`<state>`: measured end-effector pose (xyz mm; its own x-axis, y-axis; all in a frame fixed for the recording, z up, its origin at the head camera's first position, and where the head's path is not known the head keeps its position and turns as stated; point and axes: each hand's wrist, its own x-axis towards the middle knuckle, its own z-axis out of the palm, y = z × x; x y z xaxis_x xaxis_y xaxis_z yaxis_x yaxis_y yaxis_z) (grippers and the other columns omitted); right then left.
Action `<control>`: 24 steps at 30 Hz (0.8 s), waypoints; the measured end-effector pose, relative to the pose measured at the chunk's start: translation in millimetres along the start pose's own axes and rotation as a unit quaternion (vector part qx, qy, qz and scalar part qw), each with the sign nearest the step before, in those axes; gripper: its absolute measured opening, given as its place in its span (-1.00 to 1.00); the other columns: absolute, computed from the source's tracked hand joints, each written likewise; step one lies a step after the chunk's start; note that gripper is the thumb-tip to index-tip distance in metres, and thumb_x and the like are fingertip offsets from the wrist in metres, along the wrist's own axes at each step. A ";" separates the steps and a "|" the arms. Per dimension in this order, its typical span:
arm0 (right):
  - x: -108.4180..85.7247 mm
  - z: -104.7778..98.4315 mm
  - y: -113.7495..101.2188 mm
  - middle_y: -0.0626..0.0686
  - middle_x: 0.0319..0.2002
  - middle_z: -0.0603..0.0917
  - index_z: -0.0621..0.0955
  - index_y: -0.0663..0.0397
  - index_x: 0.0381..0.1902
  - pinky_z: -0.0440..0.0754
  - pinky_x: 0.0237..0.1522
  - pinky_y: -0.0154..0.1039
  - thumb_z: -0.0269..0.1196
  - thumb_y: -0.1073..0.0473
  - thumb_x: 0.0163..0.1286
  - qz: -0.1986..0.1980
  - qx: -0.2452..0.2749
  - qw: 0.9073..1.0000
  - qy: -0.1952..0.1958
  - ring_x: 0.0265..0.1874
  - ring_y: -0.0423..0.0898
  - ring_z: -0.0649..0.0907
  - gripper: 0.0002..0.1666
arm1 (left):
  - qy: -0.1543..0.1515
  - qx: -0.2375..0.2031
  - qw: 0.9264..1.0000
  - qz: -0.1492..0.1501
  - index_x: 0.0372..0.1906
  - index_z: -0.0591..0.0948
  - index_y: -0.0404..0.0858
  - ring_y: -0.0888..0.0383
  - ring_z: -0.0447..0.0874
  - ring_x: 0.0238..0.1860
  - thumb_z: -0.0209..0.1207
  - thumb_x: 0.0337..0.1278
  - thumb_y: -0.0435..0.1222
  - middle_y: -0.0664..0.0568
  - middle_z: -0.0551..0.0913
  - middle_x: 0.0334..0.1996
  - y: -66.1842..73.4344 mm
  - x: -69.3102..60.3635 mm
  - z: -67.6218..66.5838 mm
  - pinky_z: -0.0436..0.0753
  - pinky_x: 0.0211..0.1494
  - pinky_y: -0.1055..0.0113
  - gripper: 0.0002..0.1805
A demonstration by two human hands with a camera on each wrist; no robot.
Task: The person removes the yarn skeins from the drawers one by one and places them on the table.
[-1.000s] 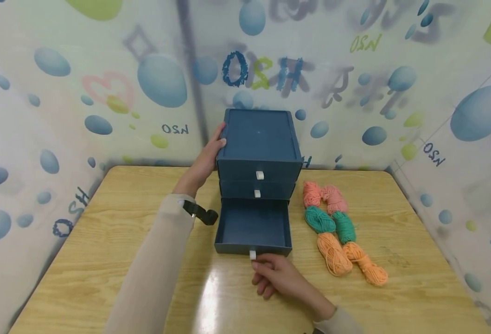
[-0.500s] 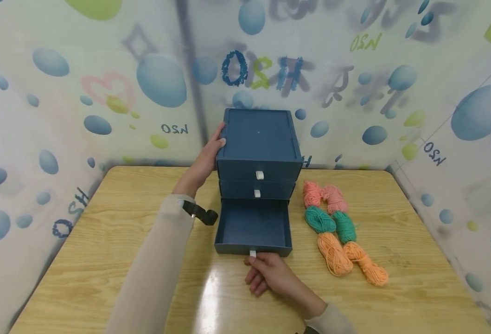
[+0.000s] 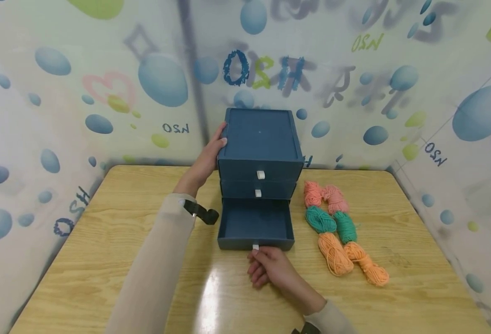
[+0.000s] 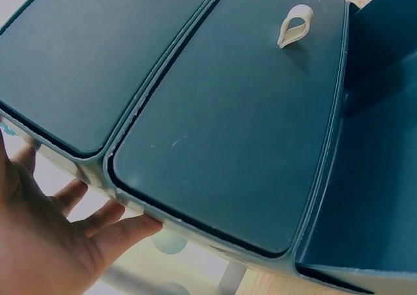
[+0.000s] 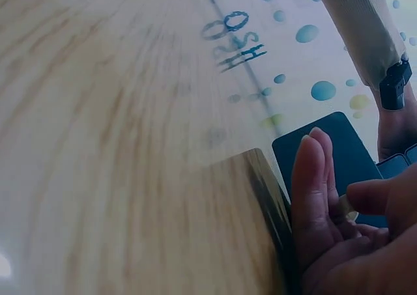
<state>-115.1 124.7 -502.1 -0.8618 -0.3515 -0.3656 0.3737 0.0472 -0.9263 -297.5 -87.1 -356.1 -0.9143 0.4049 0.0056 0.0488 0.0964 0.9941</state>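
A dark blue desktop drawer cabinet [image 3: 262, 134] stands at the back of the table, its bottom drawer [image 3: 233, 244] pulled out with nothing inside. My left hand [image 3: 201, 168] rests against the cabinet's left side; in the left wrist view, its extended fingers [image 4: 127, 233] touch that side wall. At the drawer's front, my right hand [image 3: 279, 271] pinches the white loop pull [image 3: 255, 247] between thumb and index finger. The right wrist view shows the pull [image 5: 350, 210] partly hidden by the thumb. Two upper drawers are closed, each with a white pull [image 3: 261, 175].
Right of the cabinet lie several yarn skeins in pairs: pink yarn [image 3: 334, 199], green yarn [image 3: 321, 219] and orange yarn [image 3: 334, 254]. The wooden table [image 3: 116, 241] meets a patterned wall [image 3: 157, 37] behind the cabinet.
My right hand has shifted left onto the white pull, then slightly forward. The bottom drawer has slid a little way into the cabinet. My left hand stays in place.
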 end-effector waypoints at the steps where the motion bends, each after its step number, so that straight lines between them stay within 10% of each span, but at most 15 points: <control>1: 0.2 0.3 -0.5 -0.03 -0.49 0.65 0.53 0.52 0.01 0.70 -0.50 -0.31 -0.04 0.18 0.63 -0.003 -0.003 1.000 0.008 -0.59 -0.25 0.66 -0.59 | -0.001 -0.001 1.000 0.000 0.65 -0.20 0.22 -0.01 -0.15 0.67 -0.29 0.61 -0.03 0.20 -0.30 0.67 -0.1 0.1 0.1 0.21 0.55 -0.21 -0.33; 7: 2.4 1.3 -1.0 0.05 -0.57 0.67 0.63 0.46 -0.18 0.68 -0.58 -0.29 0.14 0.19 0.54 -0.056 -0.105 0.989 0.084 -0.68 -0.23 0.62 -0.66 | -0.004 -0.004 1.000 0.004 0.66 -0.22 0.19 -0.02 -0.18 0.67 -0.29 0.60 -0.03 0.17 -0.31 0.68 -0.9 0.6 0.1 0.20 0.55 -0.22 -0.31; 14: 4.1 3.6 -8.5 -0.08 -0.77 0.60 0.67 0.06 -0.52 0.43 -0.70 -0.38 0.24 0.11 0.46 -0.130 -0.313 0.929 0.149 -0.80 -0.25 0.56 -0.68 | 0.000 -0.007 1.000 -0.004 0.65 -0.21 0.21 -0.03 -0.14 0.67 -0.28 0.59 -0.03 0.17 -0.30 0.68 -0.4 0.6 -0.3 0.23 0.53 -0.24 -0.31; 24: 10.1 0.5 -13.9 -0.26 -0.82 0.26 0.43 -0.12 -0.76 0.09 -0.68 -0.44 0.25 0.12 0.44 -0.171 -0.409 0.871 0.210 -0.82 -0.36 0.22 -0.49 | -0.002 -0.003 1.000 -0.004 0.65 -0.21 0.22 -0.01 -0.18 0.67 -0.28 0.60 -0.02 0.19 -0.31 0.67 -0.7 1.4 -0.6 0.21 0.53 -0.26 -0.32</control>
<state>-128.8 120.0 -492.9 -0.9886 -0.1099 0.1030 -0.1506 0.7183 -0.6792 -299.1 -87.1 -356.8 -0.9130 0.4079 -0.0035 0.0382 0.0942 0.9948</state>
